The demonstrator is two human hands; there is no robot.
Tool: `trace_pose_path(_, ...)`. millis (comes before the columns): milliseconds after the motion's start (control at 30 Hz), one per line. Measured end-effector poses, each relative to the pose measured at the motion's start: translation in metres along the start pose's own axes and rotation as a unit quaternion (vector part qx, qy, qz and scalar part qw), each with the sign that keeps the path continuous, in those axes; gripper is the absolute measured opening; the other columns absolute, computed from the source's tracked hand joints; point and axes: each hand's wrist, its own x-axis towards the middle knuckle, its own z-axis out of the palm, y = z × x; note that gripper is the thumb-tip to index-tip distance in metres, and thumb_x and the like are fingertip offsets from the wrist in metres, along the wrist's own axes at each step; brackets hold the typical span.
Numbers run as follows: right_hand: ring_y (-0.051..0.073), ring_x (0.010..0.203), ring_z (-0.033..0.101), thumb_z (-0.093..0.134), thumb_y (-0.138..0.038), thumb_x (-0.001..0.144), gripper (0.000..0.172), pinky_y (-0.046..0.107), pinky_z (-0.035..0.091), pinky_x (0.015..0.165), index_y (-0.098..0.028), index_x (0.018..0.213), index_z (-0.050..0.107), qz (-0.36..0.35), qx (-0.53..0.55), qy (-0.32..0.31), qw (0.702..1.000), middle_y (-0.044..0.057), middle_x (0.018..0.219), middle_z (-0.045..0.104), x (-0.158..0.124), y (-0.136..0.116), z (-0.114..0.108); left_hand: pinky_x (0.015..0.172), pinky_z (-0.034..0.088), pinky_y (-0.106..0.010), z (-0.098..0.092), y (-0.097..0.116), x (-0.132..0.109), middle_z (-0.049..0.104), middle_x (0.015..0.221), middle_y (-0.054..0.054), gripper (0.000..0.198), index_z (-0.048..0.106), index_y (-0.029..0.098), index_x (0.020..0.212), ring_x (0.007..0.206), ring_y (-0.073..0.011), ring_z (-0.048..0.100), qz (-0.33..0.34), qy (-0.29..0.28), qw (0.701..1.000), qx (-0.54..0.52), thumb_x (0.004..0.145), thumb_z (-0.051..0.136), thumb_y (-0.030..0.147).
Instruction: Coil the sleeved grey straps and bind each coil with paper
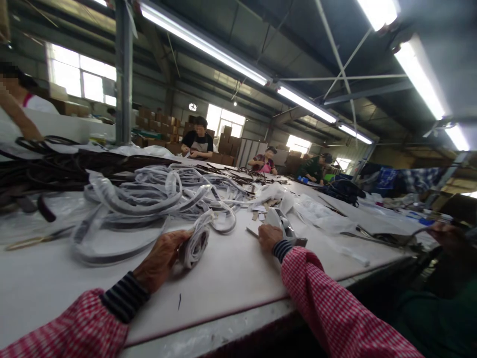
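Observation:
My left hand (164, 256) is closed around the side of a coiled, plastic-wrapped strip (196, 244), held upright just above the white tabletop (219, 291). To the right, my right hand (270, 237) rests at the near side of a grey tape dispenser (285, 226); its fingers are bent and partly hidden, and I cannot make out whether they hold anything. Behind my left hand lies a heap of plastic-wrapped strips (149, 194) in loose loops.
Dark strips (74, 166) are piled at the far left, near scissors (37, 241). Clear plastic bags (320, 214) lie right of the dispenser. Several people work around the table; one person's hand (447, 236) is at the right edge.

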Motion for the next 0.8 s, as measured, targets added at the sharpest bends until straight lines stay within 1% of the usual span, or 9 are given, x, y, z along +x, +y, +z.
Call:
trace_pose_path(100, 0.022, 0.098, 0.066, 0.057, -0.022, 0.098, 0.014, 0.039, 0.053, 0.087, -0.014, 0.105, 0.066, -0.033, 0.003, 0.015, 0.999, 0.007, 0.103, 0.07, -0.026, -0.003, 0.003, 0.058, 0.044, -0.024, 0.002, 0.0, 0.0, 0.072, 0.08, -0.005, 0.032, 0.075, 0.016, 0.085, 0.069, -0.0182, 0.059, -0.002, 0.02, 1.0, -0.017, 0.072, 0.077, 0.045)
trace_pose_path(167, 0.024, 0.098, 0.066, 0.049, -0.012, 0.097, 0.02, 0.035, 0.05, 0.083, -0.015, 0.105, 0.067, -0.052, 0.006, 0.028, 0.998, 0.009, 0.102, 0.07, -0.037, -0.007, 0.006, 0.057, 0.044, -0.023, 0.005, 0.001, -0.001, 0.073, 0.079, -0.006, 0.034, 0.075, 0.015, 0.084, 0.07, -0.0183, 0.06, -0.002, 0.028, 0.999, -0.017, 0.069, 0.079, 0.045)
trace_pose_path(233, 0.027, 0.099, 0.065, 0.043, -0.007, 0.095, 0.027, 0.034, 0.047, 0.078, -0.016, 0.101, 0.068, -0.072, 0.008, 0.035, 0.997, 0.012, 0.104, 0.07, -0.043, -0.01, 0.01, 0.056, 0.044, -0.023, 0.006, 0.003, -0.002, 0.073, 0.079, -0.006, 0.034, 0.075, 0.014, 0.083, 0.068, -0.0173, 0.06, -0.002, 0.032, 0.999, -0.018, 0.067, 0.08, 0.044)
trace_pose_path(367, 0.027, 0.096, 0.064, 0.042, -0.005, 0.093, 0.03, 0.033, 0.044, 0.076, -0.017, 0.092, 0.07, -0.096, 0.011, 0.045, 0.994, 0.013, 0.101, 0.07, -0.042, -0.011, 0.017, 0.054, 0.045, -0.023, 0.007, 0.004, -0.002, 0.073, 0.081, -0.006, 0.031, 0.075, 0.015, 0.082, 0.067, -0.0173, 0.061, -0.005, 0.035, 0.999, -0.024, 0.068, 0.08, 0.042)
trace_pose_path(533, 0.024, 0.093, 0.063, 0.05, -0.009, 0.092, 0.021, 0.031, 0.043, 0.078, -0.017, 0.087, 0.07, -0.112, 0.036, 0.063, 0.991, 0.011, 0.096, 0.07, -0.041, -0.007, 0.024, 0.053, 0.045, -0.022, 0.007, 0.003, -0.002, 0.073, 0.08, -0.006, 0.031, 0.075, 0.014, 0.083, 0.066, -0.0165, 0.061, -0.006, 0.03, 0.999, -0.03, 0.068, 0.08, 0.041)
trace_pose_path(667, 0.022, 0.088, 0.063, 0.051, -0.014, 0.094, 0.022, 0.031, 0.042, 0.077, -0.016, 0.083, 0.069, -0.101, 0.074, 0.084, 0.989, 0.01, 0.092, 0.069, -0.045, -0.007, 0.027, 0.051, 0.045, -0.022, 0.007, 0.002, -0.002, 0.072, 0.077, -0.006, 0.035, 0.075, 0.013, 0.085, 0.065, -0.0165, 0.06, -0.01, 0.033, 0.999, -0.032, 0.068, 0.081, 0.043)
trace_pose_path(800, 0.021, 0.089, 0.061, 0.054, -0.014, 0.093, 0.018, 0.03, 0.04, 0.078, -0.016, 0.082, 0.068, -0.095, 0.13, 0.102, 0.982, 0.008, 0.091, 0.069, -0.049, -0.007, 0.028, 0.048, 0.044, -0.022, 0.006, 0.001, -0.001, 0.07, 0.076, -0.005, 0.038, 0.075, 0.012, 0.09, 0.064, -0.016, 0.059, -0.009, 0.025, 0.999, -0.022, 0.071, 0.08, 0.044)
